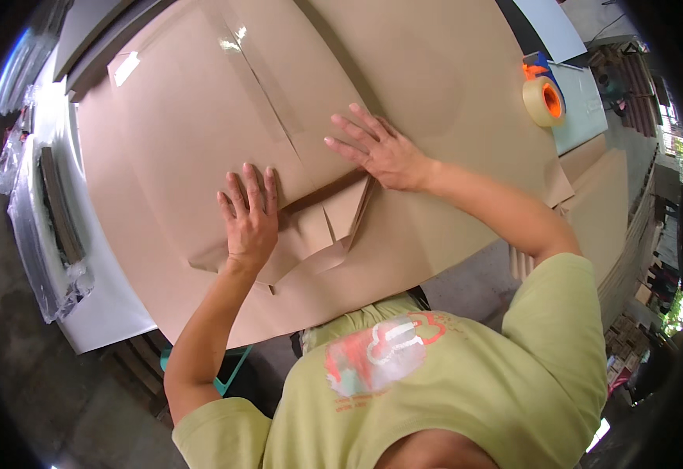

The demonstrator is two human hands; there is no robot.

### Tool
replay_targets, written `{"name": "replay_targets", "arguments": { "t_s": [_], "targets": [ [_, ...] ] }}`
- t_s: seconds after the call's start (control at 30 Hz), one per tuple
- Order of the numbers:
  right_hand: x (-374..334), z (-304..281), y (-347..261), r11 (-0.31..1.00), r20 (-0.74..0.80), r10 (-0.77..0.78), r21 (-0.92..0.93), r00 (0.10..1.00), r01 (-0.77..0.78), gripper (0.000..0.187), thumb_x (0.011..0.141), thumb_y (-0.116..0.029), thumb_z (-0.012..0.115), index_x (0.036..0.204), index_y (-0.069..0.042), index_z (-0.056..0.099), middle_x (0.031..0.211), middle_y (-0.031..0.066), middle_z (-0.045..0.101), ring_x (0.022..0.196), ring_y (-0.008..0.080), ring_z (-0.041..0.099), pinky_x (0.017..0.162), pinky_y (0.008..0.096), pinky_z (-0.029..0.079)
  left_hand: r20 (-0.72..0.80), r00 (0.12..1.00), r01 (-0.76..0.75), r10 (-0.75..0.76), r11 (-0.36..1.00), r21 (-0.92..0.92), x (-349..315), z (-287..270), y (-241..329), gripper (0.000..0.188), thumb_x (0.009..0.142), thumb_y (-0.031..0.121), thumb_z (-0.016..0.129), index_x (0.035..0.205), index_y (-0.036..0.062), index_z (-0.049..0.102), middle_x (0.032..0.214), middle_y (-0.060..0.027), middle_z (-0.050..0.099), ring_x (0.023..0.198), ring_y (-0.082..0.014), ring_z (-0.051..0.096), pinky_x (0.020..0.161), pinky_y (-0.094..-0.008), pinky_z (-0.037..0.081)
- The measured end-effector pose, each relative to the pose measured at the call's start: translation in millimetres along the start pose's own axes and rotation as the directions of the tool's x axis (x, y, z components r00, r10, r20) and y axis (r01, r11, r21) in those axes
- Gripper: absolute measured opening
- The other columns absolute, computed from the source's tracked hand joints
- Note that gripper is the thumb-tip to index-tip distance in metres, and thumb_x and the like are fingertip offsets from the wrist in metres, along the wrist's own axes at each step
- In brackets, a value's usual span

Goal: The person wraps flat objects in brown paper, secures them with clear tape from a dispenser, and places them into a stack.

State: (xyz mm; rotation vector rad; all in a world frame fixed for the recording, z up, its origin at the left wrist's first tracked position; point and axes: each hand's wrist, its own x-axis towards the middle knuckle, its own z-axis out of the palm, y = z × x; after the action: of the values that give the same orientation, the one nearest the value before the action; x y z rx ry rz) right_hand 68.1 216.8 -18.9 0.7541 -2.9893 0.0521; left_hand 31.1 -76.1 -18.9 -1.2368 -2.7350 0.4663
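Note:
A large brown cardboard box (193, 117) lies in front of me, with a seam down its top and shiny clear tape across the far part of that seam. At its near end, folded flaps (310, 234) stick out toward me, one with a slit in it. My left hand (251, 219) rests on the near left part of the box, fingers stretched out and apart. My right hand (382, 150) lies at the near right corner, its fingers spread over the box edge. Neither hand holds anything.
Cardboard (451, 94) covers the table under the box. A tape dispenser with a roll of clear tape (543, 102) stands at the far right. Plastic-wrapped pieces (41, 234) lie on the left beside a white surface (111, 313). Cardboard sheets (599, 211) are stacked at right.

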Motion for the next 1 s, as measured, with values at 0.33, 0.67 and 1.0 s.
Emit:
{"name": "replay_targets", "arguments": {
  "t_s": [0.33, 0.67, 1.0],
  "targets": [
    [-21.5, -27.0, -10.0, 0.964, 0.021, -0.033, 0.264, 0.999, 0.026, 0.071, 0.081, -0.017, 0.056, 0.142, -0.034, 0.023, 0.15, -0.0004, 0.017, 0.139, 0.0247, 0.013, 0.105, 0.0646, 0.012, -0.087, 0.996, -0.011, 0.016, 0.998, 0.062, 3.5, 0.9, 1.2, 0.058, 0.083, 0.014, 0.05, 0.137, 0.005, 0.031, 0.137, -0.0264, 0.032, 0.118, -0.0506, 0.04, 0.087, -0.0573, 0.043],
    [11.7, 26.0, -38.4, 0.99, -0.402, -0.066, 0.089, 0.913, 0.11, 0.063, 0.065, -0.013, 0.066, 0.126, -0.022, 0.051, 0.131, -0.0006, 0.05, 0.122, 0.0167, 0.046, 0.105, 0.0516, 0.028, 0.039, 0.998, -0.055, 0.055, 0.998, -0.011, 7.4, -10.7, -7.6, 0.057, 0.082, 0.016, 0.051, 0.135, 0.0082, 0.034, 0.136, -0.0231, 0.033, 0.118, -0.0489, 0.041, 0.088, -0.0558, 0.043],
    [17.6, 4.6, -41.1, 0.918, -0.261, 0.159, 0.394, 0.952, -0.045, 0.047, 0.066, -0.001, 0.062, 0.106, -0.025, 0.065, 0.115, -0.0029, 0.061, 0.111, 0.013, 0.056, 0.105, 0.0414, 0.035, -0.025, 0.989, -0.147, 0.149, 0.916, -0.374, -90.3, 27.7, -129.3, 0.064, 0.082, 0.018, 0.057, 0.14, 0.0155, 0.03, 0.145, -0.0027, 0.031, 0.131, -0.0182, 0.033, 0.105, -0.0375, 0.03]
  ]
}}
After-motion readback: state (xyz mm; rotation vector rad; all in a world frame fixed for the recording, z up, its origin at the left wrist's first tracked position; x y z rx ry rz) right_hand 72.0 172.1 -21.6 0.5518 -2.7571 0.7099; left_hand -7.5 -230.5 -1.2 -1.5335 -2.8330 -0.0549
